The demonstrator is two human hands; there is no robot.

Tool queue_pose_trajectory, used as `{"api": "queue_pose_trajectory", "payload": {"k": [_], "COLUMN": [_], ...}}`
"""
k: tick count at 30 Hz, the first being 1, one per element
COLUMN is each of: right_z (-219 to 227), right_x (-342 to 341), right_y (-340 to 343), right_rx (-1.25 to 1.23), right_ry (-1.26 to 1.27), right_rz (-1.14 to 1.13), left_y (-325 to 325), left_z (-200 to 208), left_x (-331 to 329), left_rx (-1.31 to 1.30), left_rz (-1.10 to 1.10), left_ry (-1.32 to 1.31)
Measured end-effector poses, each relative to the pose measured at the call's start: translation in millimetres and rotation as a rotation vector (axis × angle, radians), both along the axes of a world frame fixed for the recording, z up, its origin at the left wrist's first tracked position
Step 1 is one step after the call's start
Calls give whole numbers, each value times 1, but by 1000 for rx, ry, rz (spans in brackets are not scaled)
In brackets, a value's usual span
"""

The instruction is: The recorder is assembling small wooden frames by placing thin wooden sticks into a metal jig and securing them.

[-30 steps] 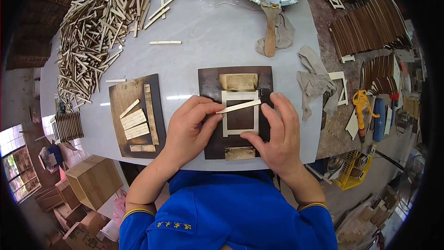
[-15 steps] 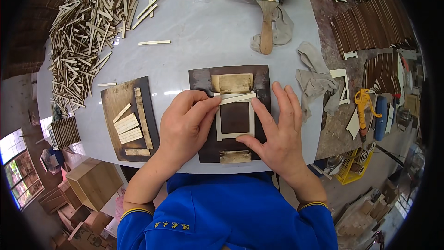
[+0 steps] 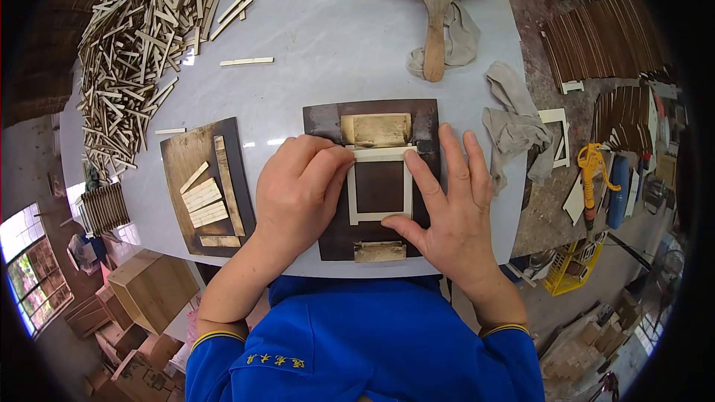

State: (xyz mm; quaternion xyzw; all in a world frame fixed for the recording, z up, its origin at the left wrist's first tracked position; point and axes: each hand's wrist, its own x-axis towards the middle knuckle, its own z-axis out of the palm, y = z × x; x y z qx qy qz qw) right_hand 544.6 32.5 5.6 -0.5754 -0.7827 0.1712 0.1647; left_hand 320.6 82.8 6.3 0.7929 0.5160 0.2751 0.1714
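Between left hand [image 3: 298, 187] and right hand [image 3: 454, 217] | pale strip [image 3: 382, 154] | touching both

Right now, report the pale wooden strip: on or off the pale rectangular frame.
On: the strip lies along the top of the frame.

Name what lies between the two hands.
In the head view, a pale frame on a dark board lies between the left hand and the right hand.

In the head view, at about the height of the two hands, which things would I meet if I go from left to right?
Tan board bearing pale strips, left hand, pale frame, right hand, crumpled grey cloth, yellow gun-shaped tool.
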Motion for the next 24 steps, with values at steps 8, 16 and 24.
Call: {"api": "queue_pose_trajectory", "payload": {"k": [8,16,24], "right_z": [3,2,0], "right_x": [1,2,2], "right_y": [3,4,6], "right_rx": [-23,-23,-12], "right_ry": [-19,-13,-1], "right_rz": [23,28,30], "left_y": [-4,-24,-26], "left_z": [0,9,8], "left_x": [5,23,21], "left_rx": [-53,-89,-79], "left_rz": [24,6,-48], "left_ry": [9,177,391]}}
